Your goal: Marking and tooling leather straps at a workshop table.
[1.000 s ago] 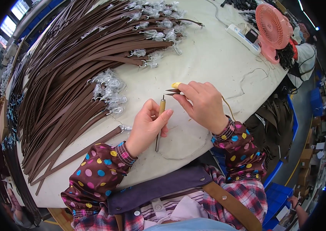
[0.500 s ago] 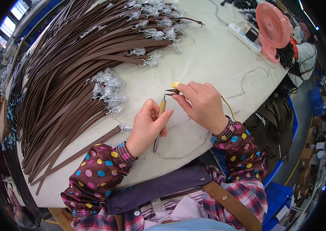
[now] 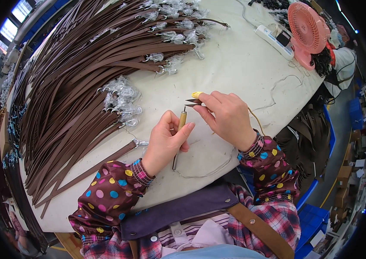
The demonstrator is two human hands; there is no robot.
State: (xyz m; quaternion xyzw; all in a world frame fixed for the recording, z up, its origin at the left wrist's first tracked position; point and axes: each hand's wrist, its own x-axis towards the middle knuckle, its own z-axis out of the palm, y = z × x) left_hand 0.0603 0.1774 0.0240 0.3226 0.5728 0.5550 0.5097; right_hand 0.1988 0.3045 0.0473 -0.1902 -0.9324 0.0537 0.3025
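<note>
My left hand (image 3: pixel 167 139) is closed around a wooden-handled tool (image 3: pixel 182 119) with a thin metal tip pointing up and a metal shaft below. In my right hand (image 3: pixel 228 115) are small dark thread snips (image 3: pixel 193 103), their two pointed blades slightly apart by the tool's tip. Whether the blades touch the tip I cannot tell. A yellow cover (image 3: pixel 196 95) wraps one of my right fingertips. From beside that hand hangs a yellow-brown cord (image 3: pixel 256 121). Left of my left hand, a single brown strap (image 3: pixel 92 171) lies with a metal clasp (image 3: pixel 140 143) at its end.
Many brown straps (image 3: pixel 70 95) with plastic-wrapped clasps (image 3: pixel 122 97) cover the table's left side. A pink fan (image 3: pixel 307 28) and a white power strip (image 3: pixel 273 42) stand at the far right. Loose thread (image 3: pixel 273 93) lies on the white tabletop (image 3: pixel 230 56). Dark straps (image 3: pixel 306 138) hang beyond the right edge.
</note>
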